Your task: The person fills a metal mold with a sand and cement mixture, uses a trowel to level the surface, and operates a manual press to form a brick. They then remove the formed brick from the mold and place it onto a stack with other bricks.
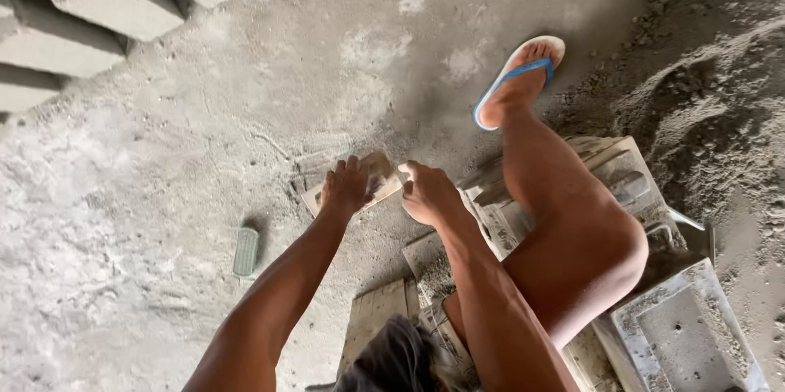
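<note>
At frame centre, the left hand (pixel 347 187) lies flat, fingers spread, on a small board (pixel 378 183) on the floor; the right hand (pixel 427 193) curls closed at its right edge, grip hidden, board mostly covered

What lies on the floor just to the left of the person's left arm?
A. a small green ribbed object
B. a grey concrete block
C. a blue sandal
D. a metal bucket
A: a small green ribbed object lies alone on the dusty floor beside the left forearm, while the left hand rests on a flat board.
</note>
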